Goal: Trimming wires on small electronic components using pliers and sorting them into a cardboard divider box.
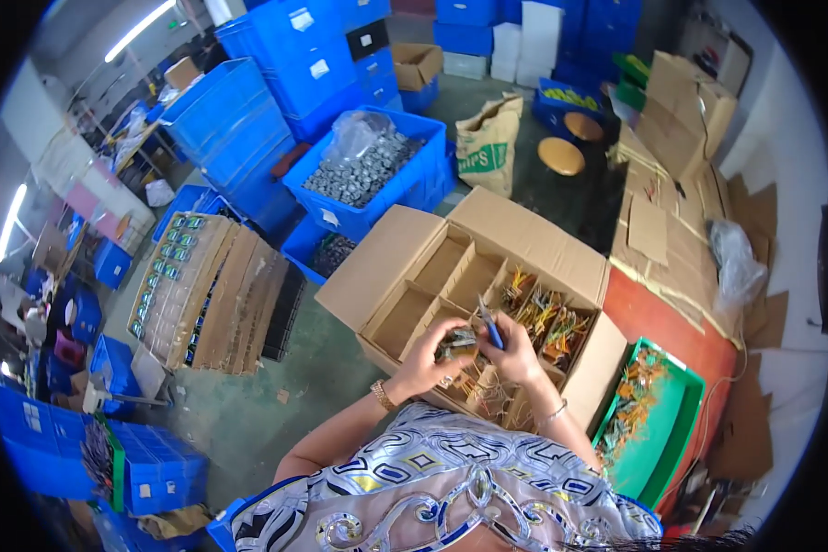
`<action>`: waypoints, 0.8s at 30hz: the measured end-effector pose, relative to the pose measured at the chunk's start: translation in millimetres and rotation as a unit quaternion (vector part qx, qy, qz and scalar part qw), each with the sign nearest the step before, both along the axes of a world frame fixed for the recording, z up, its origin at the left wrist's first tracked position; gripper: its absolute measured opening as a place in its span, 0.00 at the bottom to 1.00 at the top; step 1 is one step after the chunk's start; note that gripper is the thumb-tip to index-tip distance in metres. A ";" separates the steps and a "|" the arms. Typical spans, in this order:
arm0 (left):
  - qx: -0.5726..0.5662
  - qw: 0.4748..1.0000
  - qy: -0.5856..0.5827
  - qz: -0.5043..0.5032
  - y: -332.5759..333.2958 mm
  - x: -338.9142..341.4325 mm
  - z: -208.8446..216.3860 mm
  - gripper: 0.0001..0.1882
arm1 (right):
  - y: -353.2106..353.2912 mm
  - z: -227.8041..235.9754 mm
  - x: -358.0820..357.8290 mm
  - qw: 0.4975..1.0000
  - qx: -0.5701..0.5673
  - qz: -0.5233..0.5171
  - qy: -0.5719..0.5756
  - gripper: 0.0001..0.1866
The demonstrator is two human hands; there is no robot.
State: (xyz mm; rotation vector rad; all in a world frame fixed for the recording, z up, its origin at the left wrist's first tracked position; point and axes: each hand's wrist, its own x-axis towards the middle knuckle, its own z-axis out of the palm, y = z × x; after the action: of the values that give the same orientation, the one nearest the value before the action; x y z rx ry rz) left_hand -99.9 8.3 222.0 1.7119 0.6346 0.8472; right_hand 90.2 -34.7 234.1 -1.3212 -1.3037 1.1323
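I have the carton (400, 322) at the centre of the frame, wired parts (545, 309) in its right-hand compartments; to its lower right I see a tray (676, 419) with more wired parts (638, 386) along its left side. Behind the carton, at upper centre, stands a sack (488, 147), and left of that a bin (394, 196) holding small pieces (357, 175); boxes (233, 302) sit at centre left

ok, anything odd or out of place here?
Nothing looks clearly damaged. Slightly untidy: a small brown scrap lies loose on the floor, apart from the cartons, and wired parts sit in a tangled, lopsided heap along the left side of the green tray.
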 end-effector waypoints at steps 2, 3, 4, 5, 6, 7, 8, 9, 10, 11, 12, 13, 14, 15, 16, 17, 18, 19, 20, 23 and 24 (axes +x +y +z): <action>0.077 0.997 0.009 0.006 -4.6 2.7 -1.7 0.28 | -10.2 -14.2 -2.1 1.000 0.020 -0.001 0.003 0.09; -0.011 1.000 -0.002 -0.021 -6.8 3.6 -1.5 0.28 | -13.6 -16.7 -2.7 0.999 0.024 -0.005 0.029 0.08; 0.040 0.999 0.000 -0.018 -4.7 5.2 -2.6 0.27 | -14.3 -20.4 -6.3 0.997 0.052 -0.030 0.054 0.09; 0.062 0.998 0.002 -0.017 -6.0 5.6 -2.5 0.26 | -19.7 -20.5 -8.5 0.988 0.027 -0.068 0.138 0.10; 0.082 0.996 0.005 -0.017 -8.7 5.3 -1.1 0.25 | -27.0 -17.3 -12.0 0.969 0.000 -0.106 0.221 0.11; 0.081 0.997 0.004 -0.016 -7.5 7.4 -2.7 0.25 | -30.2 -26.0 -9.0 0.957 -0.008 -0.141 0.252 0.14; 0.076 0.997 -0.013 -0.022 -7.0 9.2 -5.8 0.24 | -36.9 -31.3 -7.5 0.933 -0.052 -0.182 0.307 0.15; 0.068 0.997 -0.030 -0.029 -8.2 10.2 -8.0 0.23 | -42.3 -36.7 -11.0 0.918 -0.055 -0.211 0.331 0.16; 0.061 0.997 -0.027 -0.038 -6.5 13.3 -9.8 0.23 | -48.2 -39.1 -14.8 0.899 -0.059 -0.246 0.358 0.16; -0.016 0.997 -0.040 -0.064 -7.0 14.0 -10.4 0.22 | -52.0 -42.4 -13.7 0.898 -0.076 -0.256 0.348 0.16; -0.096 0.990 -0.052 -0.090 -6.0 15.2 -10.8 0.21 | -50.5 -42.9 -10.7 0.897 -0.095 -0.269 0.339 0.16; -0.095 0.987 -0.041 -0.123 -0.1 13.7 -17.0 0.20 | -52.9 -37.1 -13.0 0.908 -0.091 -0.253 0.322 0.15; -0.078 0.987 -0.017 -0.143 4.5 14.9 -17.8 0.21 | -48.1 -32.5 -13.6 0.918 -0.083 -0.239 0.306 0.15; -0.076 0.986 -0.026 -0.148 7.7 16.6 -18.6 0.21 | -42.4 -32.7 -10.7 0.936 -0.068 -0.220 0.267 0.13; -0.094 0.985 -0.033 -0.143 10.6 18.6 -14.9 0.20 | -36.9 -31.9 -8.8 0.940 -0.078 -0.211 0.258 0.12; -0.116 0.983 -0.015 -0.139 15.0 19.1 -10.4 0.18 | -33.3 -27.4 -10.3 0.931 -0.087 -0.235 0.265 0.13; -0.171 0.977 -0.033 -0.119 17.7 20.5 -9.5 0.16 | -29.6 -29.6 -9.3 0.921 -0.082 -0.235 0.300 0.13; -0.212 0.971 -0.048 -0.097 18.6 20.3 -11.0 0.15 | -24.4 -27.8 -10.4 0.910 -0.090 -0.252 0.315 0.13; -0.211 0.971 -0.065 -0.092 23.0 21.2 -17.6 0.15 | -17.8 -25.8 -10.8 0.895 -0.101 -0.271 0.340 0.13; -0.255 0.961 -0.074 -0.083 21.0 23.9 -33.6 0.16 | -18.7 -29.1 -7.2 0.830 -0.126 -0.275 0.470 0.13; -0.279 0.952 -0.094 -0.085 19.8 24.6 -35.0 0.16 | -18.8 -33.5 -6.3 0.826 -0.121 -0.275 0.478 0.13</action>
State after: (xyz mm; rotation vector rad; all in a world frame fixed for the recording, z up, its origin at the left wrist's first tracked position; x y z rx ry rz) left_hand -75.3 28.2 187.1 1.1392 0.5254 0.6223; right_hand 83.9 -53.5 200.6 -0.9493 -0.0278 1.2792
